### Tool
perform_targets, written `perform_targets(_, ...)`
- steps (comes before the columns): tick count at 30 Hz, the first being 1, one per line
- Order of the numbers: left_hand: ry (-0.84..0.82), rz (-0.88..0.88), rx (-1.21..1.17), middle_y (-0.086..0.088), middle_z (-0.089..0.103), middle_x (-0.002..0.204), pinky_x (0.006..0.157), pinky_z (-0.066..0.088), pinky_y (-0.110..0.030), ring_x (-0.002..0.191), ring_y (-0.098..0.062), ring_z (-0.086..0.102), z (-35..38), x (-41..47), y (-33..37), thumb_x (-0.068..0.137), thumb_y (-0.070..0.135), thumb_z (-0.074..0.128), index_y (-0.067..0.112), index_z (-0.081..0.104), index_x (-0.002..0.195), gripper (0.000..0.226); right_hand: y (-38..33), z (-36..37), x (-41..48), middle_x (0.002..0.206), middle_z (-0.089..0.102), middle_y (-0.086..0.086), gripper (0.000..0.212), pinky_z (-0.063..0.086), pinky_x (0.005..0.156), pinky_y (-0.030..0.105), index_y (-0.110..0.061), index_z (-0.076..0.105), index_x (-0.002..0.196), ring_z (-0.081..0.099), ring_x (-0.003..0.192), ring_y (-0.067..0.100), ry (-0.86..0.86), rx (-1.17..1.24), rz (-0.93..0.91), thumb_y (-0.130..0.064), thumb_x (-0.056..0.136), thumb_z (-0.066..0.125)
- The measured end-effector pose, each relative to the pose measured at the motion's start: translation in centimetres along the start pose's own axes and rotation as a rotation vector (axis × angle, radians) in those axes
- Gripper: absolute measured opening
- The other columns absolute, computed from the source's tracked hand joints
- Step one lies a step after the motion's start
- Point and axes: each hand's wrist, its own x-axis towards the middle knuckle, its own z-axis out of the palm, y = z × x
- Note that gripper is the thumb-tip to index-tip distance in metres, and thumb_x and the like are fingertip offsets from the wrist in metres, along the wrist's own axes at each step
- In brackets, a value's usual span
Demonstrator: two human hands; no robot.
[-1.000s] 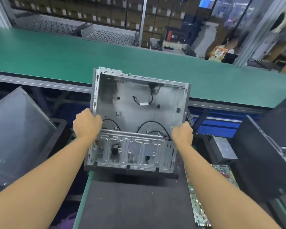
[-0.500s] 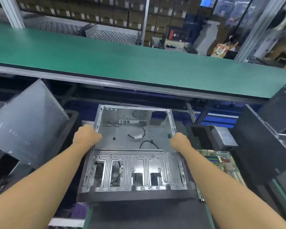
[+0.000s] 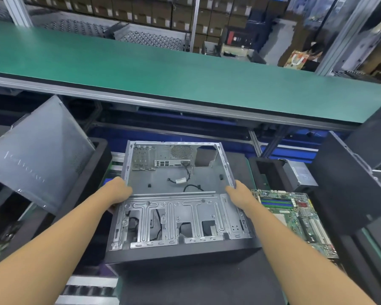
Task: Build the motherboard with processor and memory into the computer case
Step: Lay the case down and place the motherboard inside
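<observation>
An open grey metal computer case lies on its side on the dark work mat, open face up, with loose black cables inside and a drive bracket at its near end. My left hand grips the case's left wall. On the right wall my right hand holds the rim. A green motherboard with memory sticks lies flat on the mat just right of the case, apart from it.
A grey side panel leans in a black bin at the left. A power supply sits behind the motherboard. Black cases stand at the right. A green conveyor belt runs across behind the work mat.
Both hands tipped the case from a raised, tilted pose down toward me until it lies flat on the mat. The motherboard on the right has come fully into view.
</observation>
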Motion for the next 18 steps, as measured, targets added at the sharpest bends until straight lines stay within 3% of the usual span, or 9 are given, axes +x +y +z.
perform_targets(2, 0.051, -0.004, 0.081, -0.018, 0.056, 0.119, 0.074, 0.051, -0.036, 0.101, -0.035, 0.06, 0.3, 0.2, 0.7, 0.096, 0.015, 0.042, -0.002, 0.046, 0.126, 0.034, -0.2, 0.0, -0.1, 0.113, 0.059, 0.005, 0.017, 0.038, 0.081, 0.032, -0.018, 0.053, 0.114, 0.055, 0.1, 0.024, 0.003, 0.029, 0.0, -0.021, 0.1, 0.045)
perform_targets(4, 0.139, 0.013, 0.12, -0.022, 0.057, 0.124, 0.079, 0.046, -0.036, 0.11, -0.037, 0.058, 0.4, 0.8, 1.2, 0.097, 0.013, 0.043, -0.005, 0.05, 0.124, 0.034, -0.2, 0.2, -0.2, 0.112, 0.06, 0.005, 0.018, 0.038, 0.08, 0.031, -0.018, 0.054, 0.115, 0.054, 0.097, 0.022, 0.013, 0.059, 0.013, -0.02, 0.099, 0.045)
perform_targets(11, 0.203, -0.009, 0.175, -0.023, 0.055, 0.126, 0.088, 0.045, -0.042, 0.111, -0.039, 0.055, -0.2, 2.7, 1.7, 0.099, 0.016, 0.041, -0.002, 0.039, 0.127, 0.034, -0.4, 1.7, -1.0, 0.111, 0.061, 0.003, 0.034, 0.039, 0.077, 0.029, -0.009, 0.054, 0.129, 0.056, 0.096, 0.022, 0.078, 0.185, 0.091, -0.015, 0.097, 0.045)
perform_targets(14, 0.235, 0.014, 0.21, -0.024, 0.054, 0.126, 0.089, 0.047, -0.045, 0.11, -0.041, 0.055, -1.0, 3.9, 2.7, 0.097, 0.01, 0.043, -0.001, 0.039, 0.126, 0.031, -0.4, 3.1, -2.3, 0.093, 0.058, -0.006, 0.03, 0.038, 0.06, 0.028, -0.012, 0.055, 0.126, 0.054, 0.078, 0.011, 0.132, 0.298, 0.137, -0.016, 0.098, 0.046)
perform_targets(18, 0.27, -0.02, 0.311, -0.023, 0.052, 0.13, 0.096, 0.044, -0.047, 0.119, -0.039, 0.052, -0.8, 5.6, 4.8, 0.09, 0.001, 0.047, 0.0, 0.033, 0.138, 0.05, -0.4, 5.1, -4.7, 0.095, 0.059, -0.005, 0.034, 0.039, 0.058, 0.028, -0.017, 0.05, 0.132, 0.055, 0.078, 0.012, 0.181, 0.455, 0.231, -0.015, 0.098, 0.044)
